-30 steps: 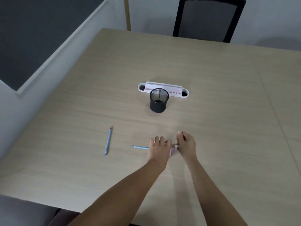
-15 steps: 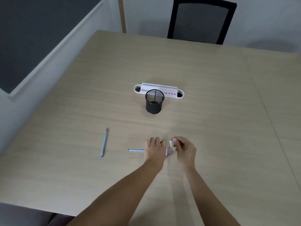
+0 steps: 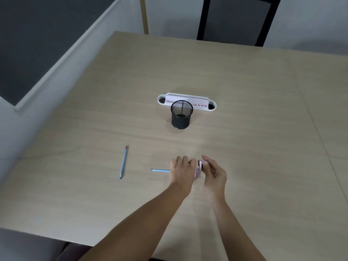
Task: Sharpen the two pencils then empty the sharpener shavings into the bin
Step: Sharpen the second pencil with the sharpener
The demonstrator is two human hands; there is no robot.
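My left hand (image 3: 181,171) grips a blue pencil (image 3: 160,170) whose blunt end sticks out to the left, level above the table. My right hand (image 3: 214,172) pinches a small pink sharpener (image 3: 199,167) between the two hands; the pencil's tip is hidden at the sharpener. A second blue pencil (image 3: 123,162) with a red tip lies loose on the table to the left, pointing away from me. A black mesh cup (image 3: 181,114) stands upright farther back, in the middle of the table.
A white desk organiser (image 3: 211,106) sits right behind the mesh cup. The wooden table (image 3: 254,147) ends at a grey wall on the left. A black chair (image 3: 238,19) stands at the far edge.
My right hand has turned and lifted a little, so the sharpener shows more between the hands. The left hand stays on the pencil; the loose pencil and cup have not moved.
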